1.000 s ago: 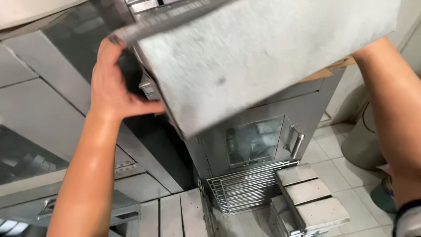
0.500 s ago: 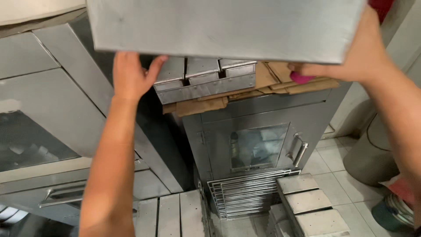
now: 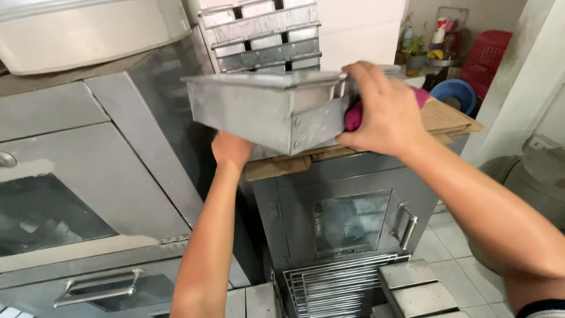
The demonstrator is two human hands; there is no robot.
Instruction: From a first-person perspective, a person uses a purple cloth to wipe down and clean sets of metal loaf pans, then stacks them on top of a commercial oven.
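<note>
I hold a grey metal baking tin (image 3: 265, 112) level at chest height over a small steel oven (image 3: 347, 218). My left hand (image 3: 231, 150) supports the tin from underneath, its fingers hidden behind the metal. My right hand (image 3: 382, 112) grips the tin's right end at the rim, with a pink cloth (image 3: 354, 115) pressed between palm and tin. Flattened cardboard (image 3: 447, 118) lies on top of the small oven just below the tin.
A large steel oven (image 3: 88, 194) with a glass door fills the left side. More metal tins (image 3: 265, 35) are stacked behind. Wire racks (image 3: 335, 285) and flat tin lids (image 3: 415, 288) sit on the tiled floor. A red basket (image 3: 488, 53) and blue bowl (image 3: 453, 94) stand at the back right.
The tin has come down from overhead and turned level, moving toward the small oven's top. My left hand shifted from the tin's side to underneath it.
</note>
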